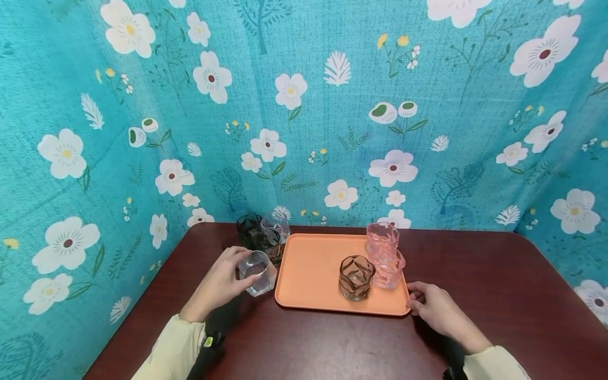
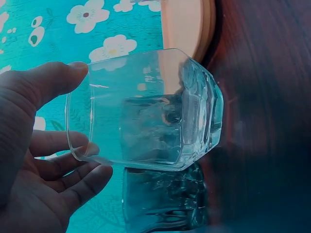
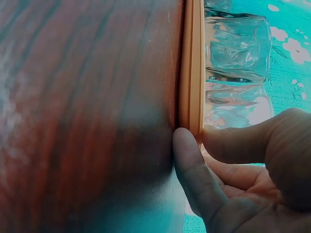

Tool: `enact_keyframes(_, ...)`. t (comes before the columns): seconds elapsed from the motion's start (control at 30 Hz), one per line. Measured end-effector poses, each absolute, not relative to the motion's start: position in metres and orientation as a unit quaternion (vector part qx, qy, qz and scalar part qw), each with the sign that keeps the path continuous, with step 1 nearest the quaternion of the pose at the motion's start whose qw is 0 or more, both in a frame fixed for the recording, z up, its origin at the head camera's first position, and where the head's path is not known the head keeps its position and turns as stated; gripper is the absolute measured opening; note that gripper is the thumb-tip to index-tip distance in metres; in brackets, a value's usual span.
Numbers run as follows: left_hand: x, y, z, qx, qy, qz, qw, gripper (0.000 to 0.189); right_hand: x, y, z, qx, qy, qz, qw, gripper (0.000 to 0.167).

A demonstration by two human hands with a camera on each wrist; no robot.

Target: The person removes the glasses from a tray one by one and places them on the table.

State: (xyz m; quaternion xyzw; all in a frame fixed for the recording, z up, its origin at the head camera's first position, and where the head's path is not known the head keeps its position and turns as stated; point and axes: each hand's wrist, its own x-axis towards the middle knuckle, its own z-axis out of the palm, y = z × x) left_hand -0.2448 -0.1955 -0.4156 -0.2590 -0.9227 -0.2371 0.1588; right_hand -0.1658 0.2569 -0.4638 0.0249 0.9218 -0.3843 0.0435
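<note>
My left hand (image 1: 220, 281) grips a clear drinking glass (image 1: 263, 282) near its rim, thumb on one side and fingers on the other. That glass is just left of an orange tray (image 1: 309, 274); whether its faceted base (image 2: 214, 114) touches the table I cannot tell. At the tray's near right corner, my right hand (image 1: 436, 309) pinches the rim (image 3: 192, 97) between thumb and fingers. A brown glass (image 1: 356, 285) stands on the tray, right of its middle. Behind it, along the right side, are two pink glasses, one farther back (image 1: 381, 235) and one nearer (image 1: 388, 272).
Beyond my left hand, a dark glass (image 1: 248, 226), a brownish glass (image 1: 271, 244) and another clear glass (image 1: 280, 224) stand close together by the tray's far left corner. A flowered teal cloth (image 1: 313, 132) hangs behind the dark red table (image 1: 332, 348).
</note>
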Motion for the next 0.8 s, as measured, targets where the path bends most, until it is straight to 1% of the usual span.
enact_keyframes(0.43, -0.247, -0.189, -0.421, -0.234, -0.93, -0.248, 0.136, 0.06, -0.167, 0.257, -0.463, 0.023, 0.925, -0.377, 0.042, 0.035)
enact_keyframes(0.63, -0.246, -0.188, -0.423, -0.227, -0.931, -0.244, 0.146, 0.06, -0.166, 0.257, -0.464, 0.018, 0.923, -0.382, 0.039, 0.035)
enact_keyframes(0.8, -0.245, -0.185, -0.42, -0.241, -0.921, -0.255, 0.167, 0.064, -0.165, 0.257, -0.464, 0.017, 0.922, -0.386, 0.04, 0.034)
